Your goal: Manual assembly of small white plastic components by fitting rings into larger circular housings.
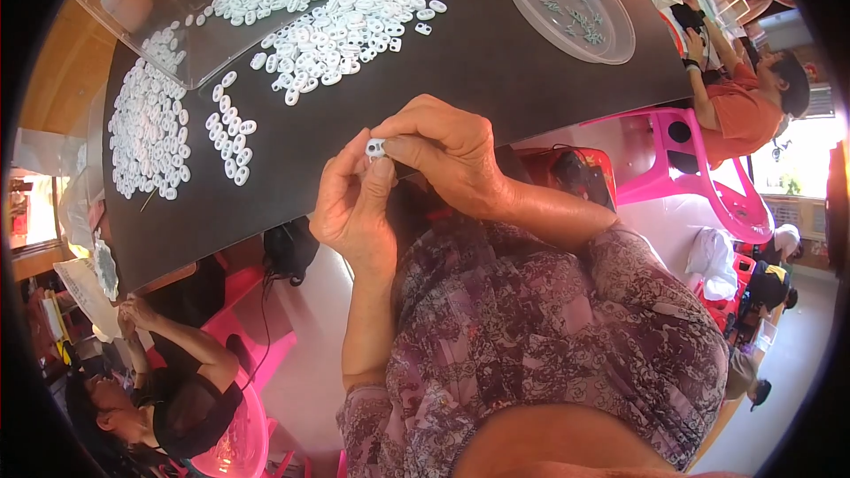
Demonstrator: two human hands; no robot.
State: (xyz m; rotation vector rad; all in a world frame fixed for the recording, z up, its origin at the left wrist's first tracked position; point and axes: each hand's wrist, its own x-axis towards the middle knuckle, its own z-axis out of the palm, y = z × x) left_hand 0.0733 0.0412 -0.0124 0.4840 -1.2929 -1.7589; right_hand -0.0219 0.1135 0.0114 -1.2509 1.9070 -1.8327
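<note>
Between both hands, above the table's near edge, is a small white oval plastic piece (376, 148) with dark holes in its face. My left hand (354, 199) pinches it from the left and below with thumb and fingers. From the right, my right hand (447, 150) has its thumb and forefinger closed on the same piece. Beyond my hands lies a heap of similar white pieces (332, 44). A short double row of them (230, 128) sits to the left, beside another large heap (146, 128).
A clear plastic bin (190, 71) lies at the far left with white pieces in it. At the far right, a round clear tray (611, 51) holds small grey-green parts. Co-workers sit left (168, 398) and right (753, 111), near pink chairs (660, 159). The dark table (469, 62) curves around me.
</note>
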